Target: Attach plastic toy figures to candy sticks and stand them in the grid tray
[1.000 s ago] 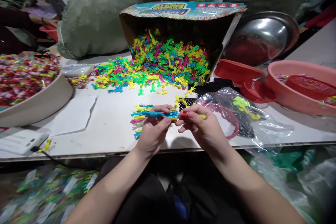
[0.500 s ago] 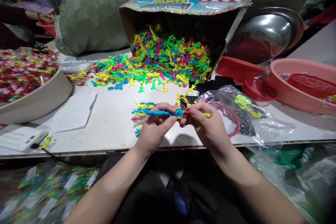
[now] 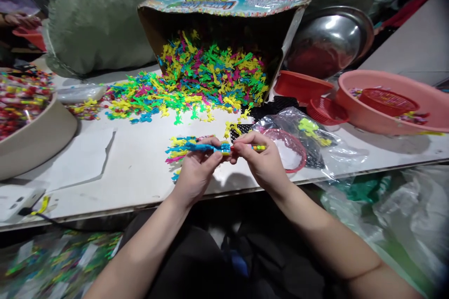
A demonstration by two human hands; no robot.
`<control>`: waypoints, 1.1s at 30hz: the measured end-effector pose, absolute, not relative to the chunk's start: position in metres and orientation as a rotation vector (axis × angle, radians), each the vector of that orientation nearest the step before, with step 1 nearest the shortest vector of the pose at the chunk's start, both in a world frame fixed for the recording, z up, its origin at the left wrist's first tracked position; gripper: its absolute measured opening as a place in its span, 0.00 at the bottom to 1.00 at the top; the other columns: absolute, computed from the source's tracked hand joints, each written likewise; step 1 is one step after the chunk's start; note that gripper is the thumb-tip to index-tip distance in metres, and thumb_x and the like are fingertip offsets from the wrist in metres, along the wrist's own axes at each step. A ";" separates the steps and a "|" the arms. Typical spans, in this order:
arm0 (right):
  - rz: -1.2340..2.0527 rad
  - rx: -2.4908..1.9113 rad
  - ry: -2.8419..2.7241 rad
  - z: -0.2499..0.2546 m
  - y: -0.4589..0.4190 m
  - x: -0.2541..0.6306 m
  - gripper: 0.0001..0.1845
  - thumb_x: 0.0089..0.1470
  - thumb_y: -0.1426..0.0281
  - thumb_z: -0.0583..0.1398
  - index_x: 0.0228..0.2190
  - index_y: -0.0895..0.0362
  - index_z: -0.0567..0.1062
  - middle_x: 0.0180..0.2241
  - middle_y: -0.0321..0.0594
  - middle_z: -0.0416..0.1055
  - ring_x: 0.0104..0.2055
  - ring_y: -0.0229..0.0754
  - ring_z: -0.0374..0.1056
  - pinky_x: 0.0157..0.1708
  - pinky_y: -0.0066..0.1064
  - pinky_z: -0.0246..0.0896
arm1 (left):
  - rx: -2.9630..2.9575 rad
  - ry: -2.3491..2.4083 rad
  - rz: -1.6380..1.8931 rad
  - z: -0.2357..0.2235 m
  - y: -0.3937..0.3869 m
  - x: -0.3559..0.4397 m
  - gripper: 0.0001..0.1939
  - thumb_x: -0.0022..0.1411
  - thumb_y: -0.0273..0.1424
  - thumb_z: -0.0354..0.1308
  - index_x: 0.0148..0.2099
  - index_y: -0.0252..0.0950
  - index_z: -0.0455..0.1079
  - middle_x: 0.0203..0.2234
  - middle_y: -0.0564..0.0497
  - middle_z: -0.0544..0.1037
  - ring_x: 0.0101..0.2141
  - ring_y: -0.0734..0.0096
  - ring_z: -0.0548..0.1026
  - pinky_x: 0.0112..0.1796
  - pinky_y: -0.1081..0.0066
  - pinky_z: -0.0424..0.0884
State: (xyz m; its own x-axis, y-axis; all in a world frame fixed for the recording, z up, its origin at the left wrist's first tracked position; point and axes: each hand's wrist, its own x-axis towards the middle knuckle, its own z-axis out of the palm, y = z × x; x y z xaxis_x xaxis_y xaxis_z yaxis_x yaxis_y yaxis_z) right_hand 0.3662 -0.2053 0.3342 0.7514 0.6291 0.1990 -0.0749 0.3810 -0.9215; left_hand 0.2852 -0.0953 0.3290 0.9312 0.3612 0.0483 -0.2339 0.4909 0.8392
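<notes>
My left hand [image 3: 196, 170] is closed around a blue plastic toy figure [image 3: 221, 148], held level just above the table. A bit of yellow shows under the figure. Fingers of my right hand [image 3: 268, 161] pinch a thin strip of small red and yellow-green pieces [image 3: 258, 148], its inner end against the figure's right end. Whether the two are joined, I cannot tell. Left of my hands lies a small group of toy figures [image 3: 174, 152] in blue, yellow and pink, partly hidden by my left hand.
A tipped cardboard box [image 3: 298, 23] spills a heap of colourful toy figures [image 3: 210, 74] onto the white table [image 3: 136, 163]. At left stands a beige tub [image 3: 59, 126] of wrapped pieces. At right are a pink basin [image 3: 372, 121], a red basket [image 3: 328, 111] and a clear bag [image 3: 338, 156].
The view has swung slightly, so the table's things sit further left. My hands stay together on the figure; more of the yellow-green strip shows beyond my right fingers.
</notes>
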 end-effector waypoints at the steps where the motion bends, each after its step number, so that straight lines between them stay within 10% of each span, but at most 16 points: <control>1: 0.486 -1.102 -0.591 0.334 -0.205 0.367 0.06 0.45 0.69 0.64 0.25 0.56 0.72 0.21 0.32 0.70 0.23 0.36 0.67 0.27 0.30 0.64 | 1.002 0.144 0.363 0.329 -0.095 0.285 0.12 0.49 0.30 0.63 0.36 0.36 0.65 0.28 0.53 0.76 0.29 0.74 0.75 0.36 0.73 0.71; 12: 0.293 -1.429 -0.654 0.333 -0.203 0.374 0.15 0.47 0.60 0.61 0.19 0.58 0.70 0.18 0.33 0.65 0.24 0.35 0.61 0.28 0.27 0.54 | 1.114 0.185 0.375 0.329 -0.084 0.287 0.11 0.49 0.30 0.62 0.37 0.38 0.67 0.31 0.54 0.74 0.34 0.74 0.74 0.39 0.73 0.69; 24: 0.469 -1.326 -0.459 0.325 -0.199 0.366 0.22 0.47 0.56 0.60 0.14 0.58 0.65 0.14 0.31 0.59 0.20 0.32 0.53 0.24 0.27 0.48 | 1.247 0.280 0.277 0.325 -0.076 0.284 0.16 0.47 0.36 0.63 0.38 0.38 0.67 0.27 0.53 0.72 0.24 0.76 0.71 0.19 0.79 0.67; 33: 0.776 -1.110 -0.457 0.339 -0.177 0.361 0.12 0.43 0.61 0.62 0.26 0.57 0.75 0.25 0.34 0.69 0.27 0.35 0.61 0.28 0.27 0.55 | 1.139 0.136 0.374 0.337 -0.045 0.279 0.13 0.44 0.30 0.65 0.35 0.35 0.68 0.32 0.51 0.73 0.33 0.73 0.72 0.37 0.71 0.70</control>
